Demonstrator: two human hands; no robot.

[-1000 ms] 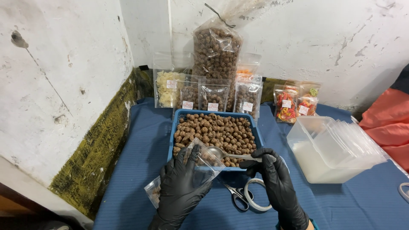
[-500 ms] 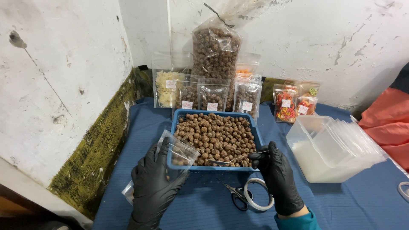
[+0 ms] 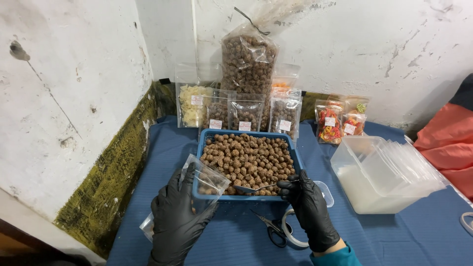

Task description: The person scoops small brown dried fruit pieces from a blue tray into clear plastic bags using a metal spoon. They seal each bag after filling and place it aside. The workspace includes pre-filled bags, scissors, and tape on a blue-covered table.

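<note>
- Standing tallest against the white wall at the back is a clear bag of brown balls (image 3: 248, 64), its neck tied off with a dark tie.
- At its foot stand four clear stand-up pouches, each with a small white label with red edging low on its front: a pale pouch of yellowish flakes (image 3: 192, 104) at the far left, then three brown-ball pouches (image 3: 246, 114) in a row. An orange-topped pouch shows partly behind them; what it holds I cannot tell.
- To the right, two small pouches of red and orange sweets (image 3: 330, 124) lean on the wall, also with white labels; a third pouch behind them shows a green patch.
- One blue tray (image 3: 294, 153) sits mid-counter, filled with brown balls.
- One clear plastic box (image 3: 367, 187) holding a stack of empty clear pouches sits right of the tray on the blue counter (image 3: 404, 236).
- One pair of scissors (image 3: 272, 230) and one roll of tape (image 3: 290, 235) lie just in front of the tray, touching each other.
- The left hand (image 3: 178, 216), in a black glove, is curled around an open clear pouch (image 3: 207, 180), holding it at the tray's near left corner.
- The right hand (image 3: 309, 207), also gloved, pinches the handle of a metal spoon (image 3: 251, 187) whose bowl lies on the balls at the tray's near edge.
- The two hands are apart, one at each front corner of the tray.
</note>
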